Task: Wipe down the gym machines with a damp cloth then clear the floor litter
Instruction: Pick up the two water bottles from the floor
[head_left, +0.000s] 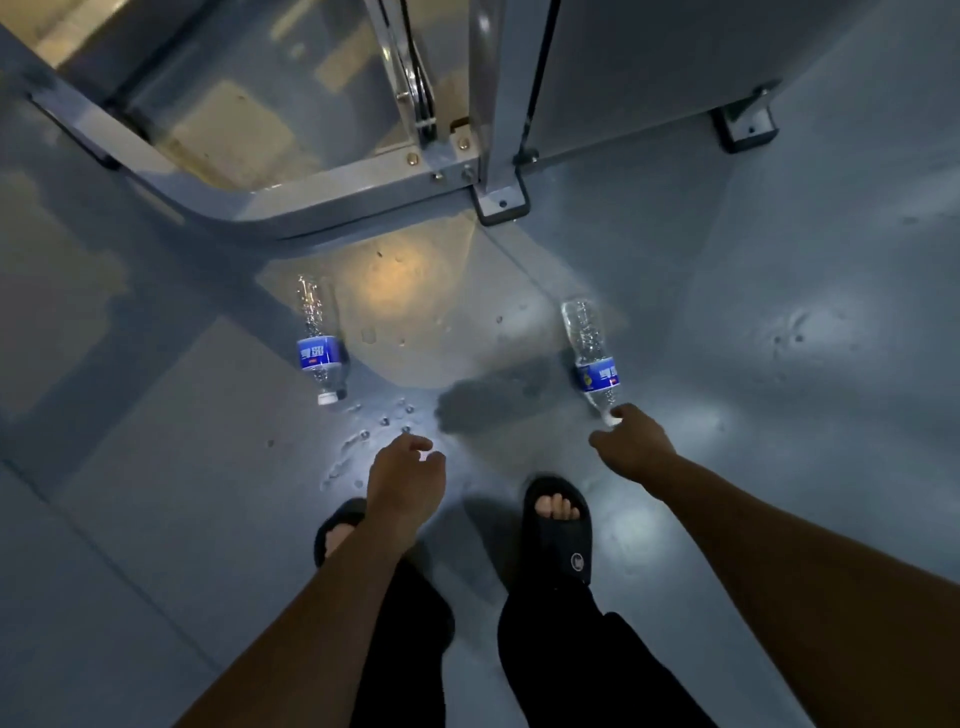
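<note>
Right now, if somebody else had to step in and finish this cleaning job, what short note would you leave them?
Right hand: fingertips on the white cap of the right clear plastic bottle with a blue label; not yet lifted.
Left hand: loosely curled, holding nothing, short of the left clear blue-labelled bottle.
Both bottles lie on the grey floor before the grey metal machine frame.
Done: no litter cleared.
Left: both bottles. No cloth in view; wiping cannot be judged.
</note>
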